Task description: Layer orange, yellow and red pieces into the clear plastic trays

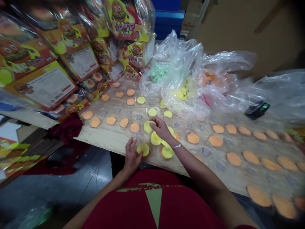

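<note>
My right hand [162,129] pinches the edge of a thin yellow disc [148,127], held just above the wooden table. Beneath its wrist lies a loose pile of yellow discs [156,139]. At the table's near edge, my left hand [132,156] is open, its thumb at the rim of another yellow disc [143,149] that lies over an orange one. To the right of that, a yellow disc [167,152] rests on an orange disc. Orange discs [134,127] and small purple-grey pieces [139,117] sit in rows of clear plastic trays.
Behind the trays are clear plastic bags [176,60] holding green, yellow and orange pieces. Stacked printed burger packages [71,51] stand at the left. A dark red cloth [68,128] hangs at the table's left edge. A small black device [257,110] lies to the right.
</note>
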A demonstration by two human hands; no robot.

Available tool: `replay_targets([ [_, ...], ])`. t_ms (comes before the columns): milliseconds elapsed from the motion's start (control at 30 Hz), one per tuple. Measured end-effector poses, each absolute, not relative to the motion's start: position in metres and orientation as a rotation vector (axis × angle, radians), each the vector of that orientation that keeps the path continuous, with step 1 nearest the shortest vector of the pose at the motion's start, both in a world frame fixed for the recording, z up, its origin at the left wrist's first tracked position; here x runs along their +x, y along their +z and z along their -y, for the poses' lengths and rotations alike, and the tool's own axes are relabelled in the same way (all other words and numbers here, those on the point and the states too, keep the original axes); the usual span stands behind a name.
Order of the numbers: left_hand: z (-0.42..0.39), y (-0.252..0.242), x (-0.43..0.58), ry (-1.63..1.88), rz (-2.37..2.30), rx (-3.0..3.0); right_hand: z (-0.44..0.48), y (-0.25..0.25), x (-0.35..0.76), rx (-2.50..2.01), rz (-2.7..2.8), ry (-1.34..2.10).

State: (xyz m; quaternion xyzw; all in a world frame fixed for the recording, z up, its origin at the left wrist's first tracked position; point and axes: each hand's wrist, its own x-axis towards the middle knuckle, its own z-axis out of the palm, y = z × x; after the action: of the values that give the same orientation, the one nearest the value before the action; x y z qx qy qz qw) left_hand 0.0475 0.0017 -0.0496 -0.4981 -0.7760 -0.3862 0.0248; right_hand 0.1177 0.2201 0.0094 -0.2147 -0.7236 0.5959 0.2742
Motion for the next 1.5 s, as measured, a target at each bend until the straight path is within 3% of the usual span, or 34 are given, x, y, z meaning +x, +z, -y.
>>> replay_targets([
  [267, 0.010, -0.047, 0.032, -1.191, 2.358, -2.051, -0.218, 0.008, 0.009, -0.441, 2.665, 1.307],
  [400, 0.010, -0.035, 0.015, -1.080, 2.267, -2.125, -0.213, 0.018, 0.028, -0.298, 2.853, 0.862],
  [500, -0.004, -0.024, -0.010, -0.958, 2.254, -2.026, -0.233, 0.030, 0.068, -0.506, 2.709, 0.702],
  [667, -0.050, -0.018, -0.052, -0.696, 2.387, -1.952, -0.274, 0.037, 0.141, -0.952, 2.650, 0.620],
  [800, -0.068, -0.020, -0.057, -0.441, 2.417, -2.001, -0.275, 0.027, 0.162, -0.975, 2.725, 0.636],
  [900, -0.067, -0.017, -0.056, -0.441, 2.391, -1.996, -0.275, 0.017, 0.157, -0.911, 2.834, 0.676],
  [1000, -0.067, -0.007, -0.055, -0.678, 2.376, -1.920, -0.281, 0.011, 0.149, -0.905, 2.813, 0.772],
  [1100, -0.077, 0.009, -0.043, -1.138, 2.380, -1.791, -0.280, 0.015, 0.144, -0.901, 2.592, 0.943],
  [1367, -0.134, 0.038, 0.023, -2.861, 2.505, -1.140, -0.234, 0.047, 0.118, -0.722, 1.798, 1.675],
  [1500, -0.118, 0.036, 0.002, -3.088, 2.565, -0.739, -0.238, 0.042, 0.122, -0.766, 1.889, 1.775],
])
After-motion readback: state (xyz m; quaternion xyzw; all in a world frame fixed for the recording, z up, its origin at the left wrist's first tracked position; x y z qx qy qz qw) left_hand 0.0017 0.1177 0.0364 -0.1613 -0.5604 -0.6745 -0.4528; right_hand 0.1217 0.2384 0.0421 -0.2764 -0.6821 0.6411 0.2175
